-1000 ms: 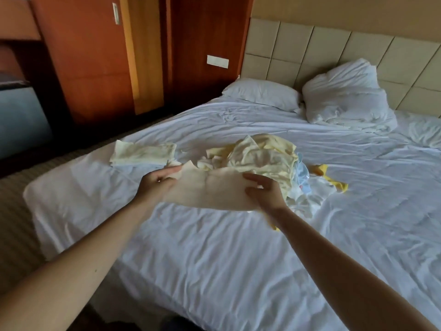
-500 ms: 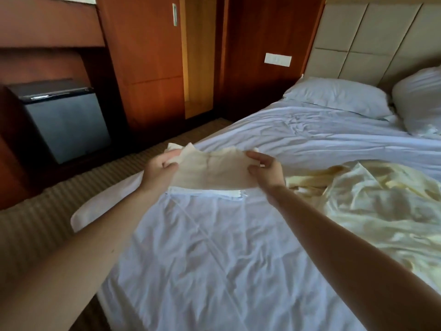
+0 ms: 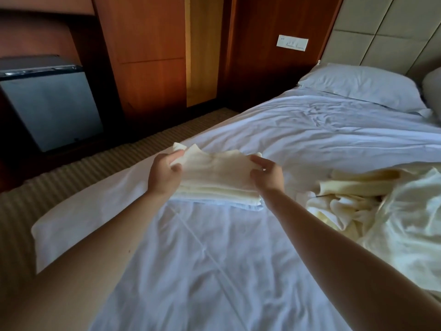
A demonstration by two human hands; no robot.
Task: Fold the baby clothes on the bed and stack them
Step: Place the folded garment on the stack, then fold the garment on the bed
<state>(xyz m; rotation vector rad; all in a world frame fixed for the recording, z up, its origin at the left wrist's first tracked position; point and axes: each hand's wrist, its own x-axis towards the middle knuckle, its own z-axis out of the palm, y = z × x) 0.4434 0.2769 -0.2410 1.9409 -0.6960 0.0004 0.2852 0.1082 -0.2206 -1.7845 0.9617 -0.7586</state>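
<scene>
A folded cream baby garment [image 3: 214, 167] lies on top of a small stack of folded clothes [image 3: 219, 198] near the left edge of the white bed [image 3: 191, 259]. My left hand [image 3: 164, 174] pinches the garment's left end, and my right hand [image 3: 267, 174] pinches its right end. A loose pile of unfolded pale yellow clothes [image 3: 372, 204] lies to the right of the stack.
A white pillow [image 3: 358, 86] rests by the padded headboard [image 3: 381, 32] at the back right. Beside the bed are striped carpet [image 3: 71, 173], a small grey fridge [image 3: 50, 103] and wooden wardrobe panels [image 3: 148, 56].
Both hands carried the folded garment left from the loose pile and lowered it onto the folded stack. The view swung left with them.
</scene>
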